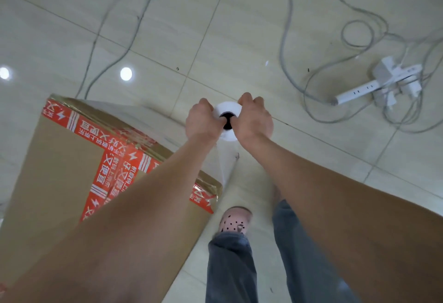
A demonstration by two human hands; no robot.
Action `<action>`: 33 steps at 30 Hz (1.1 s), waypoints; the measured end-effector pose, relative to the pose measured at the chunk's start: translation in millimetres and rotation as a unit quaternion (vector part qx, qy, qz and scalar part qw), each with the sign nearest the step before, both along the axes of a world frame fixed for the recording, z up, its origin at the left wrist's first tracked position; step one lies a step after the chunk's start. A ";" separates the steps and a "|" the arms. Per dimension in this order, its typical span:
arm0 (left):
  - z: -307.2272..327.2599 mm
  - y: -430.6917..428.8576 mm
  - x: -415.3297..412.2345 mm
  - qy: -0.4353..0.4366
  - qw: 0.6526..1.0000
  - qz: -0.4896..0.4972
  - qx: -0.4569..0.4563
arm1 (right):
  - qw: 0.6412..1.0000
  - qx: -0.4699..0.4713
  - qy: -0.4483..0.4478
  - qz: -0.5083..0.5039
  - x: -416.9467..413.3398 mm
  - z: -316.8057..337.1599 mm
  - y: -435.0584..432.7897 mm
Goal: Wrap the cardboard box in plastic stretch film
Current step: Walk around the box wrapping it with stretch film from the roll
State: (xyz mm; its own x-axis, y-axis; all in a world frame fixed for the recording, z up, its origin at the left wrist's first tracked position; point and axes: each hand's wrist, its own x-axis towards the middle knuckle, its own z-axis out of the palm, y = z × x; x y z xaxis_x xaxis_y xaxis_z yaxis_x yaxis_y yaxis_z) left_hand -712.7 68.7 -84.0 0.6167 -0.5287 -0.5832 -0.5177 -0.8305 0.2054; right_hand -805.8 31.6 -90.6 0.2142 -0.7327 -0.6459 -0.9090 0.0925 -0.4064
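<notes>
A person stands over a tiled floor with both arms stretched forward, holding a roll of plastic stretch film upright by its top end. The left hand and the right hand each grip the white rim from opposite sides, fingers curled over the edge and thumbs at the dark core hole between them. The roll hangs straight down beneath the hands.

The cardboard box, sealed with red printed tape, stands to the left of the left hand and below it, its near corner just beside the roll. A pale, translucent sheet seems to run from the roll toward the box's far edge, though blur makes that hard to confirm.

Below the hands, a pink perforated clog and grey jeans show. Well to the right of the right hand lies a white power strip amid looping grey cables.
</notes>
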 end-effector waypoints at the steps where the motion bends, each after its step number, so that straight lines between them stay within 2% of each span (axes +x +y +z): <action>1: -0.2 0.1 0.7 -0.003 1.000 -0.006 -0.002 | 1.000 -0.008 -0.004 0.014 0.5 -0.5 -1.4; 4: -2.6 -0.6 3.6 -0.032 0.998 -0.046 -0.009 | 0.995 -0.025 -0.020 0.091 4.1 1.3 -9.4; 8: -5.0 -4.0 9.6 -0.035 0.997 -0.070 -0.011 | 0.971 -0.045 -0.042 0.232 11.2 3.2 -17.1; 10: -4.5 -5.6 11.4 -0.028 0.998 -0.053 -0.012 | 0.978 -0.043 -0.009 0.202 11.3 2.9 -15.8; 13: -5.9 -8.3 12.8 -0.017 0.999 -0.022 -0.016 | 0.998 0.025 0.032 0.052 12.3 3.4 -16.2; 14: -6.7 -9.2 13.2 -0.013 1.000 -0.018 -0.019 | 0.998 0.037 0.034 0.041 13.6 2.2 -17.9; 21: -6.3 -3.5 28.9 -0.031 0.995 0.082 -0.045 | 0.988 -0.016 -0.046 0.144 40.1 -0.4 -26.8; 24: -5.7 3.4 52.5 -0.031 0.992 0.120 -0.013 | 0.988 -0.010 -0.069 0.134 62.8 -1.4 -21.9; 27: -4.1 9.7 61.8 -0.026 0.995 0.095 0.006 | 0.991 0.024 -0.061 0.117 71.0 -2.3 -17.8; 31: -1.7 1.7 53.8 -0.042 0.999 -0.006 0.003 | 0.988 0.003 -0.067 0.138 69.6 -3.8 -25.0; 33: -1.8 -7.7 54.7 -0.056 0.997 -0.057 0.007 | 0.975 -0.033 -0.057 0.212 72.6 -1.5 -35.5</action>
State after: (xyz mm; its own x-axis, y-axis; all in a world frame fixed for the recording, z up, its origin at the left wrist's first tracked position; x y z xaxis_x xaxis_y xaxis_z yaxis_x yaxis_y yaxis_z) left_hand -657.9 61.0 -85.8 0.6149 -0.5911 -0.5220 -0.6277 -0.7676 0.1297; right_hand -733.2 -3.9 -92.1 0.5747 -0.6025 -0.5538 -0.8083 -0.3119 -0.4994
